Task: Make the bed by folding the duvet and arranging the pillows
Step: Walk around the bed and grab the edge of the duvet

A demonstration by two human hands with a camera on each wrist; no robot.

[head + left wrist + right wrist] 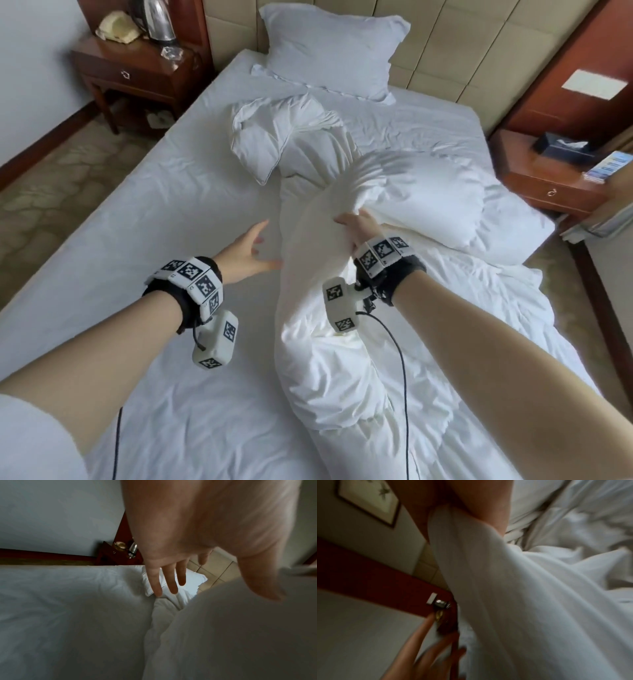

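A white duvet [329, 359] lies bunched in a long ridge down the middle and right of the bed [154, 212]. My right hand [352, 222] grips a raised fold of it, fingers curled into the cloth; the right wrist view shows that fold [505, 588] running from my palm. My left hand [260, 246] hovers open just left of the ridge, fingers spread and straight [169, 578], holding nothing. One pillow [329, 51] leans on the headboard. A second, crumpled pillow [263, 137] lies mid-bed. A puffy white pillow-like mound [431, 195] sits beyond my right hand.
A wooden nightstand [137, 75] at the left of the bed's head carries a telephone [118, 27] and a kettle [159, 20]. Another nightstand [548, 185] on the right holds a dark tissue box [561, 147]. The padded headboard [445, 44] backs the bed. Bare sheet spreads on the left.
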